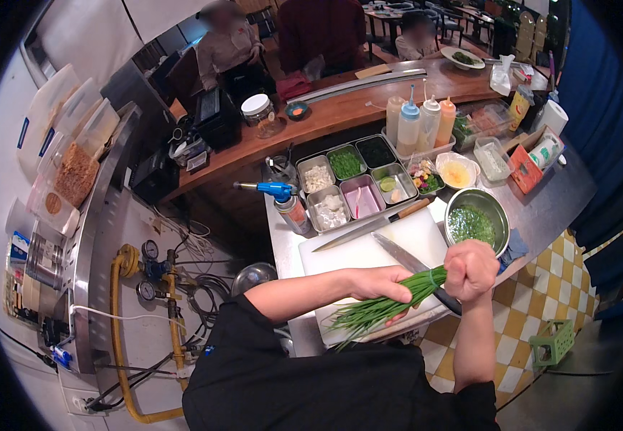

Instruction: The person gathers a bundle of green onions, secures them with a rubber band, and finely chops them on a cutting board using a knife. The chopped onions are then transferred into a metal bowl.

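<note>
A bundle of chives, tied with a band, slants over the front of the white cutting board. Around its middle, thumb on top, my left hand grips the stalks. My right hand is a fist closed at the bundle's other end, beside the steel bowl of chopped greens in liquid. A knife with a dark handle lies partly beneath the chives and my right hand. Behind it, a wooden-handled knife rests along the board's far edge.
Metal pans of ingredients stand behind the board, with a blue-headed blowtorch at their left. Squeeze bottles and an open box sit further back. People are beyond the wooden counter. Gas pipes run at left.
</note>
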